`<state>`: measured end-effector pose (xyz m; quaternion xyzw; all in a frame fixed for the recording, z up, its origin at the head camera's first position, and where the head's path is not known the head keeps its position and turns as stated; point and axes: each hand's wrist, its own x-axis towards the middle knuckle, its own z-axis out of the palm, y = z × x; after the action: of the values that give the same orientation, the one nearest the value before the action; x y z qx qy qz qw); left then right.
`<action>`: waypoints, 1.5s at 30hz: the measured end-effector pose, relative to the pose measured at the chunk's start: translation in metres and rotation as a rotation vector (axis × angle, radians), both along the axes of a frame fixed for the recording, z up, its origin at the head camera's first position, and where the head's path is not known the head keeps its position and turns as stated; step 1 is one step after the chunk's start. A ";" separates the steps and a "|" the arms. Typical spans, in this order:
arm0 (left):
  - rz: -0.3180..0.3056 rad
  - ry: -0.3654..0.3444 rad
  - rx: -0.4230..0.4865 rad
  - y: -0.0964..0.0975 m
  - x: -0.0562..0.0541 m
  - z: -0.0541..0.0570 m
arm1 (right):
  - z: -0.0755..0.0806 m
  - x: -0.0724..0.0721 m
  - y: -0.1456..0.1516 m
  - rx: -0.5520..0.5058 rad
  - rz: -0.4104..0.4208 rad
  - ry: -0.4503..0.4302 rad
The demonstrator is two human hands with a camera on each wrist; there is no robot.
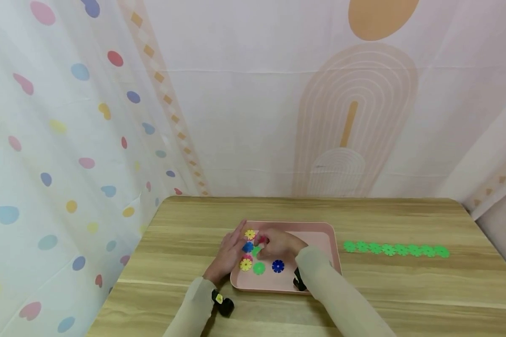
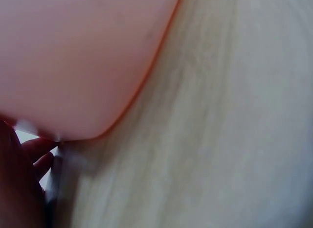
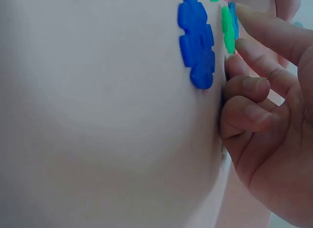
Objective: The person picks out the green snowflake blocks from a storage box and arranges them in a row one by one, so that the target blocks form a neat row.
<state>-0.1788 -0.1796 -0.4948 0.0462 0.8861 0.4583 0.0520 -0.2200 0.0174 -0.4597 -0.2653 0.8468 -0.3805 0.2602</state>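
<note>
Flat plastic flower discs lie at the left part of a pink tray (image 1: 308, 283). My right hand (image 1: 278, 243) reaches over them; its thumb and a finger pinch a green flower disc (image 3: 228, 30) at opposite edges. Behind that one is a blue disc (image 1: 247, 247). My left hand (image 1: 227, 252) rests at the tray's left rim, an extended finger along it; the left wrist view shows only part of that hand. Two yellow discs (image 1: 246, 265), pink ones partly hidden, another green disc (image 1: 259, 268) and a dark blue disc (image 1: 278, 266) lie about the hands.
A row of several green flower discs (image 1: 389, 249) lies on the wooden table (image 1: 405, 285) to the right of the tray. Behind the table hangs a patterned curtain (image 1: 244, 117). Both wrists wear black camera straps.
</note>
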 end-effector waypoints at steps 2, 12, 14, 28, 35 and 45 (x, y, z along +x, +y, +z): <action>0.000 -0.003 0.005 0.000 0.000 0.000 | -0.002 -0.001 0.000 -0.006 -0.005 0.006; -0.006 -0.007 0.018 -0.001 -0.001 -0.001 | -0.012 -0.006 -0.003 -0.017 -0.023 0.063; -0.009 -0.004 0.018 -0.001 -0.001 -0.001 | -0.012 -0.005 -0.003 -0.022 -0.038 0.048; -0.003 0.008 -0.014 -0.001 -0.001 -0.002 | -0.011 -0.002 0.001 -0.034 -0.073 0.008; 0.002 0.016 -0.015 -0.001 -0.001 -0.002 | -0.010 -0.001 0.003 -0.059 -0.026 0.016; -0.003 0.026 -0.018 -0.001 -0.002 -0.004 | -0.011 -0.002 0.008 -0.100 0.012 0.076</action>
<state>-0.1808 -0.1802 -0.4987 0.0528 0.8906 0.4498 0.0416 -0.2224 0.0249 -0.4703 -0.2973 0.8345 -0.4103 0.2167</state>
